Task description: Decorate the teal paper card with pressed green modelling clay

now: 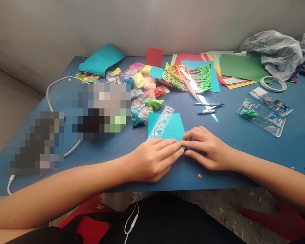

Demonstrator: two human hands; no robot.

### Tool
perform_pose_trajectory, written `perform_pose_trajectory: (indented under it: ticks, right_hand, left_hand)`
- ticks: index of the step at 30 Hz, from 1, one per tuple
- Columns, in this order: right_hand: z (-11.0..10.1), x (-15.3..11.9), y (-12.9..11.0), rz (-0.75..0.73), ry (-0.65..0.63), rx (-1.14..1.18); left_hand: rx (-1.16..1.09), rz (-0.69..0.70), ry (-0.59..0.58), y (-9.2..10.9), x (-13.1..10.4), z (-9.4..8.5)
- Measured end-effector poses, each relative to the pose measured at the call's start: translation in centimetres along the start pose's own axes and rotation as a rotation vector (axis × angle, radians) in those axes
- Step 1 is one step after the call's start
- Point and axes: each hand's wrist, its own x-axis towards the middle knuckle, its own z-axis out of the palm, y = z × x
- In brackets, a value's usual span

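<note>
From the head view, we're sitting at a blue table (226,135) pushed up against a plain grey wall (167,23), with paper scraps littering the floor (223,213) below the edge. Both our forearms reach in from the sides. Our left hand (152,159) is palm down, fingers stretched out side by side, tips right at a small green lump (183,148); our right hand (209,149) comes from the other side with fingers bent and thumb apart, tips next to the same lump. It's mostly hidden, so we can't tell whether either hand is actually pinching it. The lump sits by the near edge of a blue paper (176,127), which has a clear ruler (164,120) lying slanted across it. As for containers, there's a clear plastic case (277,130) over on the right with a green blob (249,113) in it, and a heap of little plastic bags (144,113) holding soft stuff in red, green, yellow and teal.
</note>
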Motion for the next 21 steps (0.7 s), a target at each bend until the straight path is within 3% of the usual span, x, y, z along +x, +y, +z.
perform_pose_trajectory:
  ticks: [8,21]
  right_hand:
    - [-0.3,0.3,0.0,0.214,-0.033,0.193]
    - [0.0,0.0,0.3,0.234,-0.109,0.186]
  left_hand:
    - [-0.024,-0.039,0.009,0.5,-0.4,0.8]
    - [-0.082,-0.084,0.01,1.2,-0.3,0.9]
